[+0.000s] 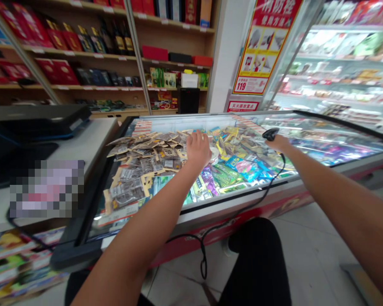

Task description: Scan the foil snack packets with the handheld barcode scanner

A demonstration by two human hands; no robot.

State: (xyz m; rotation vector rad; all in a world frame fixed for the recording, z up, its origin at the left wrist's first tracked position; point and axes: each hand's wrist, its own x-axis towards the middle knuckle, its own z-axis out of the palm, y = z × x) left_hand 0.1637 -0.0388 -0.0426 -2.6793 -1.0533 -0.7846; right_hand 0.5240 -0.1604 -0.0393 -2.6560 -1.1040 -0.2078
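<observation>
My right hand (pixel 278 143) is closed round a black handheld barcode scanner (pixel 270 134), held above the right part of the glass-topped freezer (pixel 166 124). A black cable (pixel 264 193) hangs from the scanner and loops down along the freezer's front. Over the middle of the glass is my left hand (pixel 198 146), palm down, its fingers a little bent and slightly apart. Close against its right side shows a white round thing (pixel 214 156), partly hidden. Left of this hand lie many flat clear-and-tan snack packets (pixel 151 155), loosely heaped on the glass.
Colourful bags (pixel 242 165) show through the freezer glass. A counter (pixel 98 140) at the left bears dark equipment (pixel 38 117) and a blurred-out item (pixel 47 187). Shelves (pixel 175 27) with boxes and bottles stand behind. A lit refrigerated display (pixel 347 57) is at the right.
</observation>
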